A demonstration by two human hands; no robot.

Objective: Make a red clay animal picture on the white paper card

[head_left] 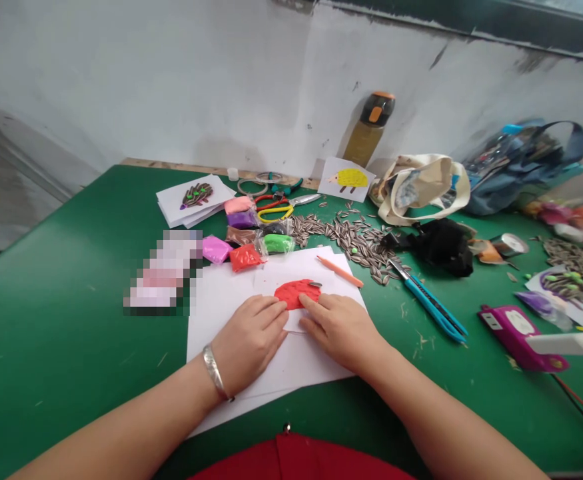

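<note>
A flattened patch of red modelling clay (289,292) lies on a small white card, over larger sheets of white paper (216,300). One sunflower seed (315,285) sits at the clay's upper right edge. My left hand (254,340) rests flat with fingers stretched out, its fingertips touching the clay's left side and the card. With its index fingertip on the lower right of the clay, my right hand (344,327) lies with fingers extended and holds nothing visible. An orange pencil-like stick (340,271) lies on the paper just beyond that hand.
Clay packets (245,258), scissors (276,212) and a heap of sunflower seeds (351,237) lie beyond the paper. To the right are a blue cutter (434,307), a magenta device (521,337) and bags (426,187). A bottle (368,130) stands by the wall.
</note>
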